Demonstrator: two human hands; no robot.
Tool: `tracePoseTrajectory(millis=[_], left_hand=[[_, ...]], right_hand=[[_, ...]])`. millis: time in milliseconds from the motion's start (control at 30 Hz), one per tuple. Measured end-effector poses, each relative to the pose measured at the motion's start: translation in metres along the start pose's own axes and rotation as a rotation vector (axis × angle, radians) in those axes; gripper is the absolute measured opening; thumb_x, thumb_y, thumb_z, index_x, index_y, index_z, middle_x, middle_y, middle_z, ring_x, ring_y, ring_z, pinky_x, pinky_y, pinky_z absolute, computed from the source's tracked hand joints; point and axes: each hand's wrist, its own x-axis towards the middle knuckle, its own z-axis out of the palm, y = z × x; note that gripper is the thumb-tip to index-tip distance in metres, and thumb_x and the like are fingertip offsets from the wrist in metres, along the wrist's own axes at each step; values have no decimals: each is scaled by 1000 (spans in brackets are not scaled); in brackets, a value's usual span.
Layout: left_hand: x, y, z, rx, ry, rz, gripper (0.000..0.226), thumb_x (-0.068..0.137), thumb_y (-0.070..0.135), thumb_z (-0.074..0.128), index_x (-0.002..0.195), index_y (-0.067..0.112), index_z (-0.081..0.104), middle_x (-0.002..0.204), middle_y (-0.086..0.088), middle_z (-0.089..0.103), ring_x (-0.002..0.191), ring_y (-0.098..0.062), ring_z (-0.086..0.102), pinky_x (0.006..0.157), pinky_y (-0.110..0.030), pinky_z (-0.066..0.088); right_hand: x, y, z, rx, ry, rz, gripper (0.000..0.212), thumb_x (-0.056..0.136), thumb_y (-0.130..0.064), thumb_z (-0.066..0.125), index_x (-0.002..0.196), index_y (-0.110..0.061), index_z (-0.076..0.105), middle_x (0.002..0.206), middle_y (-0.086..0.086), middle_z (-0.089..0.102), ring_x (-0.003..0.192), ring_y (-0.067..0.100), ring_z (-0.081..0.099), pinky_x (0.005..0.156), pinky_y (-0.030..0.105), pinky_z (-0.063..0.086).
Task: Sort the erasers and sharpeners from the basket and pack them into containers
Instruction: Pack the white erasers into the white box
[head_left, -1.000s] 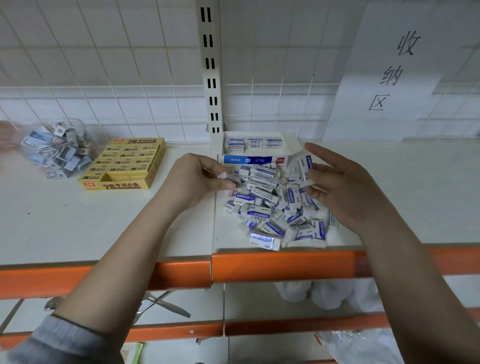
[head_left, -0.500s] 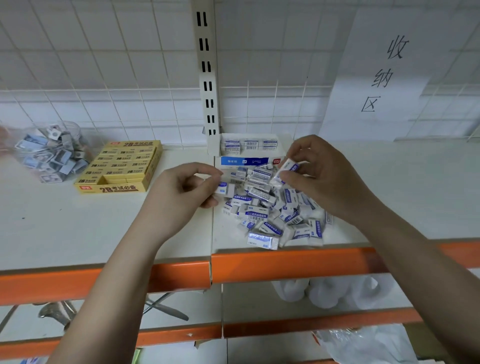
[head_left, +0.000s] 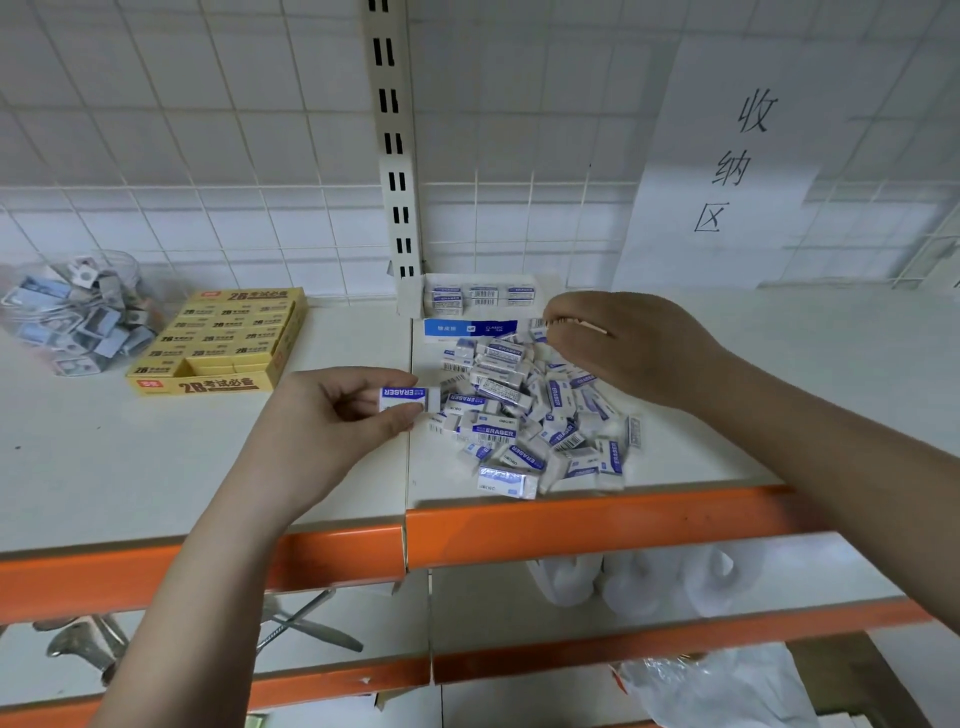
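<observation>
Our left hand (head_left: 332, 421) pinches one eraser (head_left: 410, 399) lying sideways, long axis left-right, just left of the eraser pile (head_left: 530, 415). Our right hand (head_left: 618, 343), fingers curled, pinches another eraser (head_left: 537, 323) above the pile's back edge, near the white box (head_left: 470, 328).

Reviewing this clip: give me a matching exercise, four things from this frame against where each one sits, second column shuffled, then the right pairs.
Things
1. yellow 2B box
2. clear jar
3. loose eraser pile
4. single eraser

Places
A. pinched in the left hand
B. far left of the shelf, beside the yellow box
C. heaped under the right hand, in front of the white-and-blue box
D. between the jar and the upright post

Pairs: 1-D, 2-B, 3-C, 4-A
</observation>
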Motion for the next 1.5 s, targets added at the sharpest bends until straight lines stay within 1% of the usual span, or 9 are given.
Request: tracePoseTrajectory(millis=[167,267,533,700,900,1100,1200,1333,1500], left_hand=[[-1,-1,-1,7,-12,-3,25,74,5,75,91,23,71,67,13,71,59,7,60,60,-2,41],[-1,-2,-2,15,-18,-4,25,73,8,76,90,26,71,66,12,71,59,5,60,59,-3,41],[-3,-3,-5,8,-9,38,22,72,14,77,92,24,73,67,-3,70,64,-8,62,62,-8,44],[-1,0,-8,14,-12,123,26,57,32,75,83,32,71,53,4,56,53,-3,50,56,-9,41],[11,12,-24,186,-145,266,26,56,33,75,80,40,69,78,10,72,71,-3,65,76,-19,53],[30,11,-32,279,-246,316,18,67,32,77,83,35,70,81,-7,69,76,-24,61,76,-28,51],[39,2,-27,162,-244,288,20,71,35,73,91,37,69,83,-5,68,80,-31,59,79,-33,49],[49,-10,-13,-17,-282,177,31,89,9,58,94,36,71,79,-17,54,75,-23,52,86,-31,49],[61,-13,-4,-100,-198,21,29,83,6,66,103,28,64,81,0,56,75,-16,58,81,-32,45]], right_hand=[[-2,13,3,-427,329,-478,11,85,1,57,88,-8,50,84,10,67,71,21,52,50,28,43],[0,10,8,-340,408,-499,12,86,-4,61,88,-10,50,82,11,67,72,25,58,53,32,48],[-4,-17,3,13,373,-108,23,82,-31,68,89,-9,68,80,-1,68,74,8,54,63,18,44],[-8,-21,4,111,405,-42,26,81,-30,69,93,-7,68,73,-2,64,67,8,52,63,17,44],[-12,-16,6,173,430,11,26,78,-25,74,95,-7,68,75,4,67,71,12,56,68,17,47],[-9,-13,14,216,414,102,25,79,-22,74,100,-10,68,76,-5,62,73,12,57,70,17,47],[-1,-7,20,230,389,227,30,81,-24,73,109,-13,68,81,-13,59,71,9,56,69,16,48],[20,6,23,272,376,371,24,83,-18,71,106,-11,70,77,-24,51,65,8,54,68,8,42],[57,29,33,323,211,455,16,84,-15,69,99,-10,70,77,-11,60,65,0,55,60,-2,36]])
